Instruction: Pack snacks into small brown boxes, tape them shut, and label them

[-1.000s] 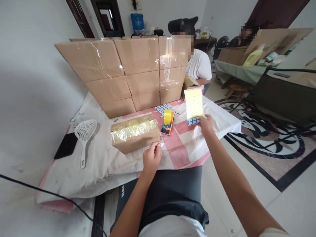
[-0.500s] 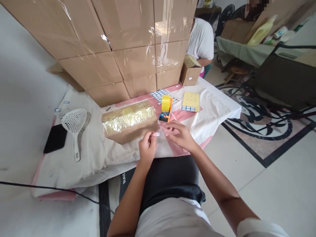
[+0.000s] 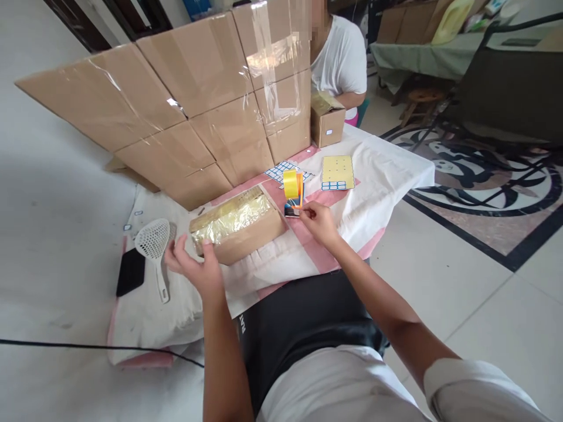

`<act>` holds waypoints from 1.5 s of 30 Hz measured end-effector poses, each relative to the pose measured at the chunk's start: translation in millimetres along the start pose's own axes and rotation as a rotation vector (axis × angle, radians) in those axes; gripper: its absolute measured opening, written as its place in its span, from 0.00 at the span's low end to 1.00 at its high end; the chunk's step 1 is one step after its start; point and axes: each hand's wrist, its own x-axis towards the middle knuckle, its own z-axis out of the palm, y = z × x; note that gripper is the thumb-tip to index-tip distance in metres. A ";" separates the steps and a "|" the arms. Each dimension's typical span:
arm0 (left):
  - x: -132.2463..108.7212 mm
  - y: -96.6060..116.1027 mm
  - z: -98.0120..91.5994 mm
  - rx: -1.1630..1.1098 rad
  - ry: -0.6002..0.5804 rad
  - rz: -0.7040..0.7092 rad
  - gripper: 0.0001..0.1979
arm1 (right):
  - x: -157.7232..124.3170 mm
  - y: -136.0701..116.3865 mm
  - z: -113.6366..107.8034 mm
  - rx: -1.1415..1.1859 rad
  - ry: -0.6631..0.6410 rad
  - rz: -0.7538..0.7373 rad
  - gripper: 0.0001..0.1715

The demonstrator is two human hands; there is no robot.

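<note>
A cardboard box (image 3: 253, 241) lies on the table, its top covered with shiny yellowish tape. My left hand (image 3: 197, 269) is at the box's left end, fingers spread and thumb overlapping the near edge; I cannot tell whether it touches. Beyond the box's right end stands a yellow tape roll (image 3: 290, 184) by an orange, blue and black piece. Just in front of that, my right hand (image 3: 323, 224) has thumb and fingers pinched together; what they hold, if anything, is too small to make out. Blue-bordered label sheets (image 3: 281, 171) and a yellowish label sheet (image 3: 338, 170) lie behind.
Stacked, taped cartons (image 3: 211, 76) wall off the table's back. A smaller box (image 3: 328, 126) stands at their right, near a person in a white shirt (image 3: 345, 58). At left are a white slotted skimmer (image 3: 152, 240) and a black flat object (image 3: 131, 272). A black cable (image 3: 109, 347) crosses lower left.
My left hand has moved left and spread its fingers; the small white piece in it is no longer visible there. My right hand has closed into a pinch. The view has shifted.
</note>
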 end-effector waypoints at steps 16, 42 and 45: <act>33.5 -45.3 16.1 -0.390 -0.216 -0.181 0.26 | -31.6 -4.1 63.5 0.020 -0.026 -0.108 0.10; 27.7 -30.1 19.2 -0.586 -0.145 -0.217 0.28 | -82.4 -2.1 74.3 0.496 -0.116 0.075 0.30; 26.7 -26.3 19.1 -0.577 -0.147 -0.233 0.28 | -97.9 -4.0 78.1 0.472 -0.092 0.085 0.31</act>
